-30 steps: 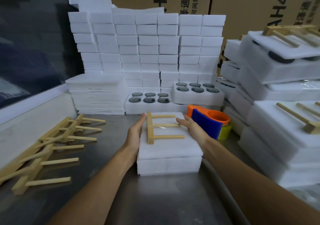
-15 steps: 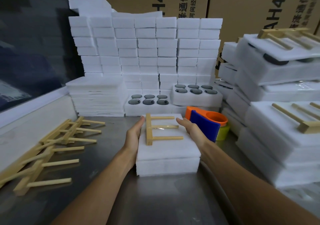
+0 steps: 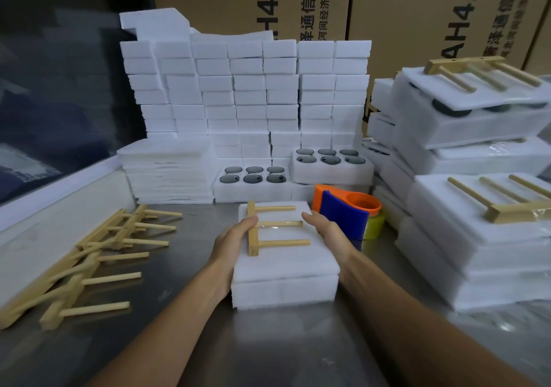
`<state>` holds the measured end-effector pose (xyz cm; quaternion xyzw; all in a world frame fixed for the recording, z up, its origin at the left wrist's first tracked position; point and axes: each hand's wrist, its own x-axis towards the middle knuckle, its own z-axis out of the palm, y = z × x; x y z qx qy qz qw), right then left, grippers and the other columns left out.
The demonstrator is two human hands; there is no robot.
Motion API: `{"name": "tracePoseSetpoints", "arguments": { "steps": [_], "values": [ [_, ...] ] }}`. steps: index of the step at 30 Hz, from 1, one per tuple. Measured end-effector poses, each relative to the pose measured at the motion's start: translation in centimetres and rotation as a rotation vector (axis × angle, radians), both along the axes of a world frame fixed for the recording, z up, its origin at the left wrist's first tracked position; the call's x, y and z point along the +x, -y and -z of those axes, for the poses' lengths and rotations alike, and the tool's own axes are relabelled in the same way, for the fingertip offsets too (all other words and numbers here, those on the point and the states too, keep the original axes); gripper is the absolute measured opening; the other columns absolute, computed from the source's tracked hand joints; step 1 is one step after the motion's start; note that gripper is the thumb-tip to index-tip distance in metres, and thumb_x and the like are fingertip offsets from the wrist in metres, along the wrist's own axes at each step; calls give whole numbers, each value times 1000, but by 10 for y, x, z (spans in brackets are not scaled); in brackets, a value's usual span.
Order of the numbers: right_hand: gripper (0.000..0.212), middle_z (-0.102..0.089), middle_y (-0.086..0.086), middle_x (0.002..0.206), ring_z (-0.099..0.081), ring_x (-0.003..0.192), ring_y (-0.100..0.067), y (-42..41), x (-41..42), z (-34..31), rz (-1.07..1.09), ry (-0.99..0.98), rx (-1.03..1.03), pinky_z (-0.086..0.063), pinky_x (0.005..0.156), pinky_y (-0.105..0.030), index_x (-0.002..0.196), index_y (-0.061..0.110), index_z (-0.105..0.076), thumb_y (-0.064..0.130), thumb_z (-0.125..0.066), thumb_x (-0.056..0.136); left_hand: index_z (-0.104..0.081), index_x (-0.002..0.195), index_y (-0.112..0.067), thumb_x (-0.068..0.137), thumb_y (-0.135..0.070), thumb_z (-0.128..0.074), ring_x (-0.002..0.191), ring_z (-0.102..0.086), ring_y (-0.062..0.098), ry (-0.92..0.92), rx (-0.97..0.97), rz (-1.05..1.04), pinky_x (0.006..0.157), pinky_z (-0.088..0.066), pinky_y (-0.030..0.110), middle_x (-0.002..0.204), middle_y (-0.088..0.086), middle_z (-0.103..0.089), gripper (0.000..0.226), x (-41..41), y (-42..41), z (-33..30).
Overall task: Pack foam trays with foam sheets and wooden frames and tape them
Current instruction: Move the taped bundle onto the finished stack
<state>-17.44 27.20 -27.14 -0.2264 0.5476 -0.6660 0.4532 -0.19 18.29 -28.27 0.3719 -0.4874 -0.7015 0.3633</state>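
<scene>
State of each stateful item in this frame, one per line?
Foam tray pack: covered by a foam sheet, wooden frame on top.
Wooden frame: flat, taped across its middle prong.
Left hand: against the pack's left side.
Right hand: against its right side.
Tape dispenser: set down, unheld.
Two open trays: uncovered, dark discs showing.

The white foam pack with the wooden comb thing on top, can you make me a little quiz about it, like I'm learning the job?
1. True or false: the pale wooden frame lies on top of the white foam pack.
2. What stands just right of the pack? A) orange and blue tape dispenser B) scissors C) a bottle
3. Which hand touches the frame's thick bar?

Key:
1. True.
2. A.
3. The left hand; the right hand rests at the pack's right edge.
</scene>
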Motion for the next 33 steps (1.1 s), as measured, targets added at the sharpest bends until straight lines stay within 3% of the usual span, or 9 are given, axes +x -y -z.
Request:
{"name": "tracePoseSetpoints", "arguments": {
  "steps": [5,12,15,17,21,25,27,30,33],
  "values": [
    [61,-65,-4,118,-70,95,-23,-14,8,-1,-32,84,-92,-58,62,-32,146,24,-47,22,-67,89,-68,118,-15,70,-40,-79,101,-70,34,4,-35,102,97,-51,51,109,12,-73,55,6,-13,-10],
    [43,-71,-11,122,-69,108,-33,-45,16,-9,-76,109,-247,-57,90,-53,137,21,-55,16,-61,95,-76,94,-26,52,-27,-83,84,-73,29,-63,-129,175,70,-59,39,103,12,-74,43,15,-29,-30],
    [47,-69,-13,125,-68,111,-35,-65,22,-18,-159,179,-185,-56,91,-55,136,21,-54,27,-67,92,-70,112,-19,65,-21,-75,93,-68,33,-112,-94,278,89,-53,48,110,17,-70,48,22,-30,-44],
    [35,-72,-13,120,-70,109,-33,-78,24,-29,-215,140,-179,-60,85,-50,126,20,-63,32,-64,93,-68,116,-16,71,-22,-70,92,-68,32,-96,-87,355,89,-54,45,107,14,-71,45,24,-33,-56],
    [34,-74,-9,115,-71,107,-31,-93,28,-47,-49,22,-231,-54,96,-53,123,19,-67,31,-64,92,-76,107,-16,79,-39,-67,92,-72,31,-99,-101,429,74,-59,37,109,14,-72,38,29,-40,-81],
    [54,-77,-6,105,-74,96,-28,-104,30,-64,185,-41,-243,-57,91,-53,123,16,-65,39,-78,75,-63,130,-20,71,-57,-71,110,-64,35,-76,-79,380,90,-51,45,128,13,-64,70,34,-42,-87],
    [73,-77,-6,103,-75,91,-28,-111,28,-74,306,-33,-239,-60,82,-56,123,17,-62,48,-81,59,-65,124,-20,66,-63,-72,102,-65,32,-116,-55,405,86,-52,48,119,9,-67,72,30,-47,-84],
    [80,-77,-5,101,-76,76,-24,-123,22,-89,461,43,-280,-59,53,-44,121,19,-60,53,-82,52,-71,104,-21,66,-64,-71,81,-65,30,-218,-27,396,75,-53,46,92,8,-63,57,15,-62,-87],
    [85,-74,-3,106,-75,82,-24,-138,9,-101,611,49,-314,-62,68,-46,121,20,-52,57,-81,50,-69,103,-19,67,-60,-71,74,-66,31,-237,-42,389,64,-55,43,85,8,-62,54,-11,-83,-99]
  ]
}}
